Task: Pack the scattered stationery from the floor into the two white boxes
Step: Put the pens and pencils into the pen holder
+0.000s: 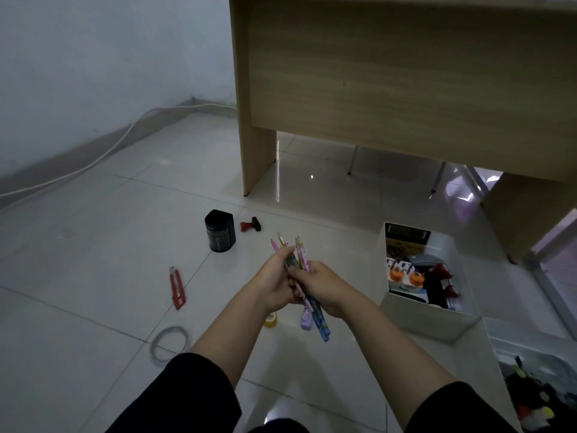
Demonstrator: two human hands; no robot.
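Observation:
Both my hands hold a bundle of patterned pencils [316,314] above the floor, tips pointing away from me. My left hand [274,282] wraps the bundle from the left and my right hand [324,287] grips it from the right. On the tiles lie a red utility knife [177,287], a black pencil sharpener [219,230], a red and black stamp [250,225], a yellow tape roll [271,319] partly hidden by my left wrist, and a white ring [170,342]. Two white boxes stand at the right: the far box [427,314] and the near box [468,354], both holding stationery.
A wooden desk [390,73] stands behind the items, its leg panel [257,157] close to the stamp. A white cable [103,154] runs along the wall at the left. Chair legs [351,160] show under the desk.

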